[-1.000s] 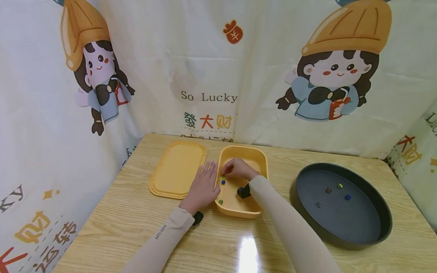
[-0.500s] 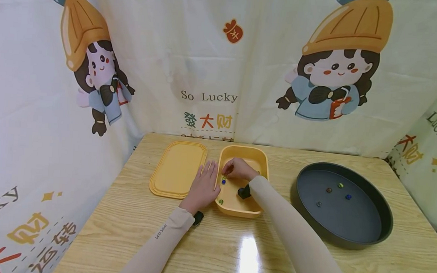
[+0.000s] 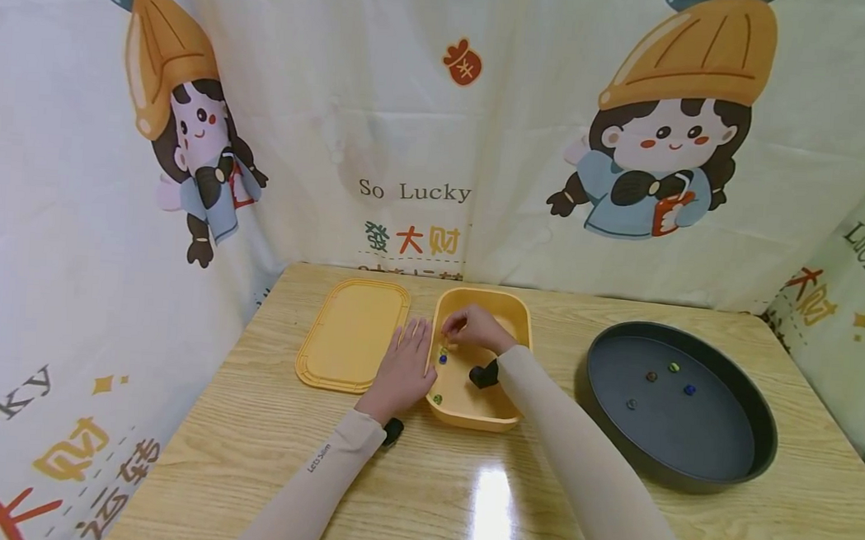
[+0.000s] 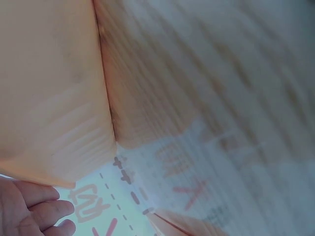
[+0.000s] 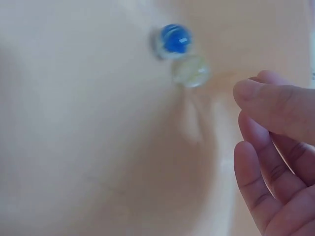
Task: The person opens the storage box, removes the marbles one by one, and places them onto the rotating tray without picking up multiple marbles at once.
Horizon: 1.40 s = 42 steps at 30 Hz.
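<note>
My left hand lies with straight fingers along the left rim of a yellow plastic box. In the left wrist view, its fingers show beside the box wall. Inside the box, my right hand hovers with loosely bent fingers just beyond a blue marble and a pale yellow marble. These two sit side by side near the left wall. The right wrist view shows thumb and index tips close together, apart from the yellowish marble, with nothing visible between them. A green marble lies at the near left corner.
A flat yellow lid lies left of the box on the wooden table. On the right stands a round dark pan holding several marbles. A patterned curtain hangs behind and on both sides.
My right hand has lifted slightly away from the pale yellow marble, which stays beside the blue one. The left hand has not moved.
</note>
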Tool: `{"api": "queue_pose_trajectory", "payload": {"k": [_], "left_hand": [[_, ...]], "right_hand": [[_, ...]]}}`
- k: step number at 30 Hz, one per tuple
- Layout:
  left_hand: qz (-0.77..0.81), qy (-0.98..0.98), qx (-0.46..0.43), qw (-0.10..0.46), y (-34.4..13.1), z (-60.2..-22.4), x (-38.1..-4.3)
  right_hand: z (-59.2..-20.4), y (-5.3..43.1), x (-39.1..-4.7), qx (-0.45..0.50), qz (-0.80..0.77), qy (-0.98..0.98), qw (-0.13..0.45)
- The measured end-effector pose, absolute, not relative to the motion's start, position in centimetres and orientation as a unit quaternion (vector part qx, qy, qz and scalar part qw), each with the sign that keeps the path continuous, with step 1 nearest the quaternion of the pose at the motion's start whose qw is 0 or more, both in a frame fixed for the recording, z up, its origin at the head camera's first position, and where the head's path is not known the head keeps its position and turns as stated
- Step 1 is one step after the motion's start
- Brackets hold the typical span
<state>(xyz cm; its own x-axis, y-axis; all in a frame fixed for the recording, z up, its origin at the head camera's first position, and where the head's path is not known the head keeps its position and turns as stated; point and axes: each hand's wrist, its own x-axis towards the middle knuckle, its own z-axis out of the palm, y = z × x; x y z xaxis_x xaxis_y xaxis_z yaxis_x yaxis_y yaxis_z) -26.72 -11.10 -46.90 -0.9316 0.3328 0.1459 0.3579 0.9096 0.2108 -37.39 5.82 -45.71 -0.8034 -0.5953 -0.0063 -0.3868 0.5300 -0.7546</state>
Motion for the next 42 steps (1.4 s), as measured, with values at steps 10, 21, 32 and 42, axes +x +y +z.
{"api": "queue_pose_trajectory", "payload": {"k": [10, 21, 32, 42], "left_hand": [[-0.117, -0.977, -0.171, 0.053, -11.1, -46.7, -26.6], [-0.113, -0.978, -0.168, 0.05, -11.1, -46.4, -26.5], [-0.117, -0.976, -0.174, 0.061, -11.1, -46.6, -26.4], [-0.129, -0.974, -0.178, 0.06, -11.1, -46.5, -26.2]], "right_hand": [[-43.4, 6.6, -36.8, -0.306, -0.415, 0.85, 0.11], [-40.6, 8.8, -35.5, -0.307, -0.413, 0.852, 0.092], [-37.9, 11.6, -32.3, -0.334, -0.378, 0.861, 0.062], [-36.9, 15.6, -30.0, -0.351, -0.355, 0.866, 0.021]]}}
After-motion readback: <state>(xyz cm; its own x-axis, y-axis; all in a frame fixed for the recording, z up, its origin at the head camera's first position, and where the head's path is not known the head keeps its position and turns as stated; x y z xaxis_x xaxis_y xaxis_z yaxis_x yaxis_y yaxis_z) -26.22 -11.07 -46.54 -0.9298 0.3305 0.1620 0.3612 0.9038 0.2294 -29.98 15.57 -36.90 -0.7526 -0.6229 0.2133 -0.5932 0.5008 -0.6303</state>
